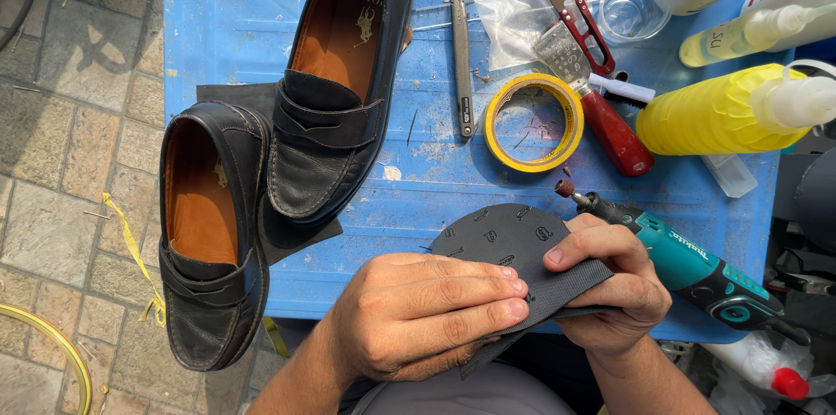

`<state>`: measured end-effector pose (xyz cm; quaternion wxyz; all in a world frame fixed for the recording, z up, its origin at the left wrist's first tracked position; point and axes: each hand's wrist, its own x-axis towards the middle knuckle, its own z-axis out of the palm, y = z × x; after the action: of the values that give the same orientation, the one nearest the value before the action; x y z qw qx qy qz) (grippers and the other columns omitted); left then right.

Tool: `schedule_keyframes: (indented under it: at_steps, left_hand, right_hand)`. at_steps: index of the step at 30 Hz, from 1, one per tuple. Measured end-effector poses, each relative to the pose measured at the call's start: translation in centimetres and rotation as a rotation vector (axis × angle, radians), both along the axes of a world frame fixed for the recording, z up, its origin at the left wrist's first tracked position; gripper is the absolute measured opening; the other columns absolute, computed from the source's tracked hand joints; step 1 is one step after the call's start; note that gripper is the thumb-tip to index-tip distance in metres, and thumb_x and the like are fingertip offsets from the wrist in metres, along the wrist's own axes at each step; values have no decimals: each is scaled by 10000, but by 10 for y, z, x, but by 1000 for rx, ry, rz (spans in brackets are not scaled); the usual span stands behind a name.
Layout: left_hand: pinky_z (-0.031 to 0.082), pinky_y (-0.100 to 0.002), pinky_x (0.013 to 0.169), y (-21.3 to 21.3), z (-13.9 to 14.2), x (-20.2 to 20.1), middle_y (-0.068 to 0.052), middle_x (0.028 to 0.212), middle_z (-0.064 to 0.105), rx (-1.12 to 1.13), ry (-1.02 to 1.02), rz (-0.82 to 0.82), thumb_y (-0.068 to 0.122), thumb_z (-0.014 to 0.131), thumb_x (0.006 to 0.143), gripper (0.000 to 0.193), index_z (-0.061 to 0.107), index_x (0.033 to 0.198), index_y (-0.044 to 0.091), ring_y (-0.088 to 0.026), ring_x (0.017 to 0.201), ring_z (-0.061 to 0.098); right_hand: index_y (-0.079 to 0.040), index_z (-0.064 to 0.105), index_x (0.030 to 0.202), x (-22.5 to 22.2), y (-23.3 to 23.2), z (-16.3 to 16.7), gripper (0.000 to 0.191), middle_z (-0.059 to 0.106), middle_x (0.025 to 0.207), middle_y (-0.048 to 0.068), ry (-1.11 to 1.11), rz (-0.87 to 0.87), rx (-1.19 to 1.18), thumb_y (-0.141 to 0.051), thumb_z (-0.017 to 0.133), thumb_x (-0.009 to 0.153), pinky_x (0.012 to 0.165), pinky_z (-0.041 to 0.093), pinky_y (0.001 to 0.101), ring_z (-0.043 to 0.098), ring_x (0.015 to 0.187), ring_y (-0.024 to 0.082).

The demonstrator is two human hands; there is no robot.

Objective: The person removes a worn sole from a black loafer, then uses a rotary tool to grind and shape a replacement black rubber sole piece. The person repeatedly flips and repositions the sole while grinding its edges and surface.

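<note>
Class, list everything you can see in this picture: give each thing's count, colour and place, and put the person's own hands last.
Loafers: two, black, left on table.
Rubber sole sheet: one, black, held in both hands.
Rotary tool: one, teal, right of the hands.
Tape roll: one, yellow, centre.
Thread snips: one, red, top.
Red-handled rasp: one, right of tape.
Metal file: one, grey, centre top.
Squeeze bottles: several, yellow and white, top right.
Table: one, blue.
Left hand: on the sheet.
Right hand: gripping the sheet's edge.
</note>
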<state>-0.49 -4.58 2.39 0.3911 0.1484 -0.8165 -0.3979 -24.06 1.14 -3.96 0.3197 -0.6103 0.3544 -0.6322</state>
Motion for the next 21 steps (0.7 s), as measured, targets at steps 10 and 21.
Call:
schedule_keyframes:
  at_steps: [10,21]
  left_hand:
    - [652,-366,976,1,-1,0,-143,1284,708,19,9,-11,85,750,960,315,703,1260,2,-297,1219,747]
    - [658,-354,962,2,-4,-2,-135,1284,712,47,23,-1,93,751,953,323,704,1263,12,-286,1223,747]
  right_hand:
    - [-133,636,949,1,0,1,301,664,1132,71,6,-14,3,-192,879,781,806,591,310,676,955,182]
    - [-140,637,958,0,-1,0,305,665,1120,63,9,-2,7,-212,877,783,802,588,298,673,951,170]
